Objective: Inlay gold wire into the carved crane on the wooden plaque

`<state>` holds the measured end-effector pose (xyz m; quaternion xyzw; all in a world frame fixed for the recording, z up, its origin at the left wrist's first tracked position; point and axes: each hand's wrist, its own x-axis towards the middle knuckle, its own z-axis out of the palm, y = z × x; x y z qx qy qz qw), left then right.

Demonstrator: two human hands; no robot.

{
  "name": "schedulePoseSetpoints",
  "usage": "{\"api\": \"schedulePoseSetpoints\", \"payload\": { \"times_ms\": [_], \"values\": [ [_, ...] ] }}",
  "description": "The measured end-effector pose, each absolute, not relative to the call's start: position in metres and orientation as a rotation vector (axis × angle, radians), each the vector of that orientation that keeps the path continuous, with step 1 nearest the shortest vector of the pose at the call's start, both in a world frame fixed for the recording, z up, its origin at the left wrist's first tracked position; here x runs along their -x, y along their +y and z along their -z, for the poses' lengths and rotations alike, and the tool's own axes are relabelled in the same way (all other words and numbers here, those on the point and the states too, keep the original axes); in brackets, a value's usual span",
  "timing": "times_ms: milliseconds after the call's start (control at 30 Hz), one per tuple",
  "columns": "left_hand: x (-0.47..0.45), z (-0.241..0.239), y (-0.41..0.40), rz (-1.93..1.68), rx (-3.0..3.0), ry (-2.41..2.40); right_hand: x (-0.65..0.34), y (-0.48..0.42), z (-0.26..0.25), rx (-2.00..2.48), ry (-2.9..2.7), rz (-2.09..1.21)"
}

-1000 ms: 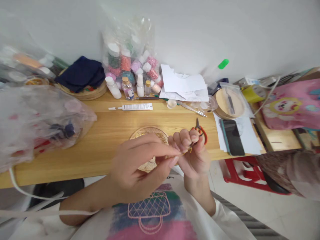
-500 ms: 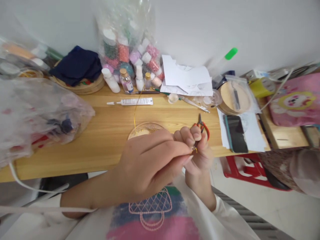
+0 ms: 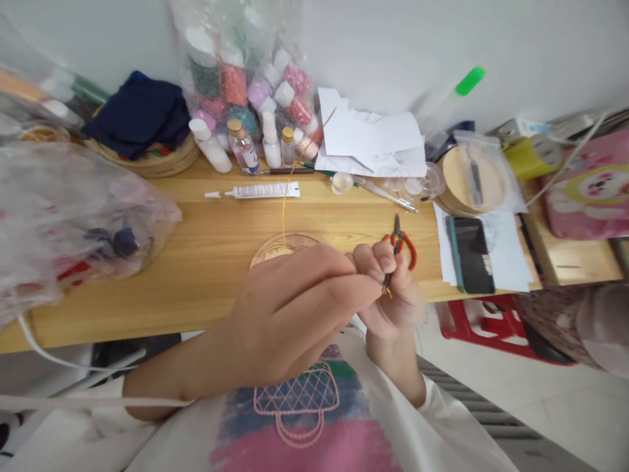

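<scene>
My left hand [image 3: 299, 308] is closed in a pinch, its fingertips meeting those of my right hand [image 3: 388, 282]. A thin yellow wire [image 3: 284, 219] rises from behind my left hand and curves up over the table. In my right hand's closed fingers is a small dark piece [image 3: 388, 280] with a bit of yellow at its lower end; I cannot make out its kind. Just beyond that hand are pliers with orange handles [image 3: 411, 252], nose pointing away, partly hidden by my fingers. A round, patterned disc [image 3: 265, 251] lies partly covered behind my left hand.
A white tube [image 3: 265, 191] lies on the wooden table, with small bottles [image 3: 243, 147] behind it. White papers [image 3: 371, 141] and a phone [image 3: 472, 255] are to the right. Plastic bags [image 3: 98, 229] fill the left side. A red stool [image 3: 476, 328] stands below the right edge.
The wire's free end has swung to the right, over the papers. Both hands stay together at nearly the same place. The view has shifted slightly.
</scene>
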<state>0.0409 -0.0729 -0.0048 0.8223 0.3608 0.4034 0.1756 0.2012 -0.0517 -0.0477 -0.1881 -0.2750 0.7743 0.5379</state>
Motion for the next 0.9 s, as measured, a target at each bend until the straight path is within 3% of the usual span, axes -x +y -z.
{"api": "schedulePoseSetpoints", "payload": {
  "times_ms": [900],
  "values": [
    [-0.0456,0.0031,-0.0709,-1.227,-2.227,1.11,-0.1968,-0.0512,0.0557,0.485,-0.638,-1.755]
  ]
}}
